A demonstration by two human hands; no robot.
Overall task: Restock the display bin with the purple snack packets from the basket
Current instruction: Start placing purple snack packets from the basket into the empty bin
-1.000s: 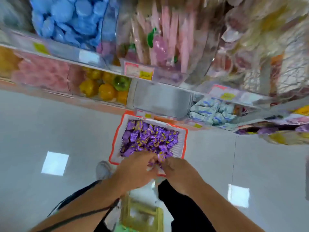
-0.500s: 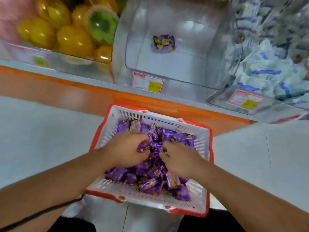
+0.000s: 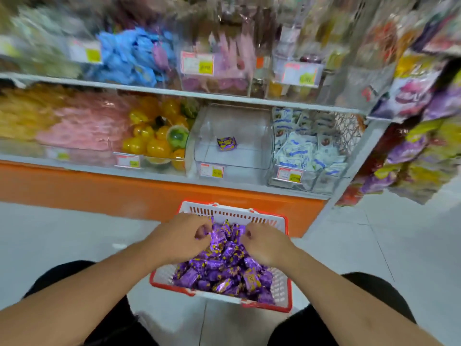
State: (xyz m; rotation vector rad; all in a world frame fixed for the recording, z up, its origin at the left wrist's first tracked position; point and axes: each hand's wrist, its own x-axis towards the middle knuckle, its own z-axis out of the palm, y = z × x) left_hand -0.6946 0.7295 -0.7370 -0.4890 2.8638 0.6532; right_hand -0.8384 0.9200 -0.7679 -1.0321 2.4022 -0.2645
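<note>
Packets (image 3: 224,268): purple foil with yellow markings. Basket (image 3: 284,290): white slatted walls, red rim. Bin (image 3: 232,161): clear, holding one purple-and-yellow packet (image 3: 226,143); its label (image 3: 211,170) is white with red edging and a yellow patch. Left neighbour holds yellow and green capsules (image 3: 154,138); right neighbour holds white sachets (image 3: 306,151) printed in blue. Shelf base (image 3: 99,191): orange. Floor (image 3: 62,233): pale grey tiles.

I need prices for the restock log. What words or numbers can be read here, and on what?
None can be read.
Clear bin's price tag: too blurred.
Other shelf tags, such as the one by the white packets: too blurred.
Purple snack packets: yellow print, unreadable.
</note>
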